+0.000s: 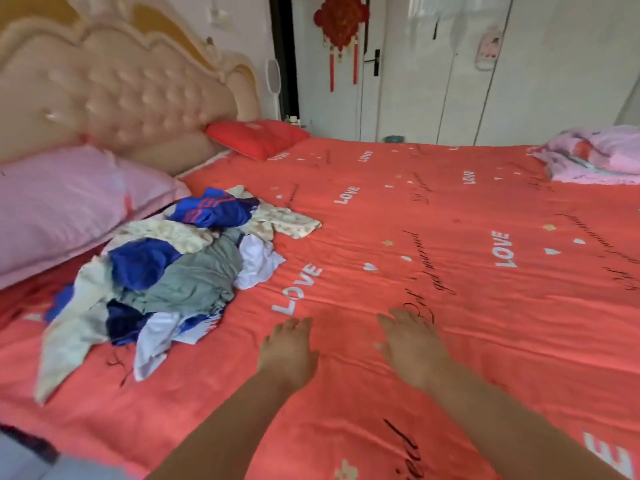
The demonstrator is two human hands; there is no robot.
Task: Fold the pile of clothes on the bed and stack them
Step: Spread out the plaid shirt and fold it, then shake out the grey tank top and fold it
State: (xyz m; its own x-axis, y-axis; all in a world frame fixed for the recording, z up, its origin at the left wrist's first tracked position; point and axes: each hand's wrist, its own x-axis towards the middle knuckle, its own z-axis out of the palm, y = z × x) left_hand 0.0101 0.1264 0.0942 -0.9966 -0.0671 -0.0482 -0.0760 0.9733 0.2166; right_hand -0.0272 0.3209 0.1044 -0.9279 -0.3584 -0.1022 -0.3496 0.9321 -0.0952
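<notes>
A loose pile of clothes point(166, 275) lies on the left half of the bed, with blue, grey-green, white and cream pieces tangled together. The bed is covered by a coral-red sheet point(450, 271) printed with the word LOVE. My left hand point(289, 348) lies flat on the sheet just right of the pile, fingers straight, holding nothing. My right hand point(412, 344) rests on the sheet a little further right, fingers also stretched out and empty. Neither hand touches the clothes.
A pink pillow point(69, 202) and a red pillow point(256, 136) lean at the padded headboard point(114, 98). A folded pink quilt point(595, 157) sits at the far right corner. White wardrobe doors point(519, 71) stand beyond the bed.
</notes>
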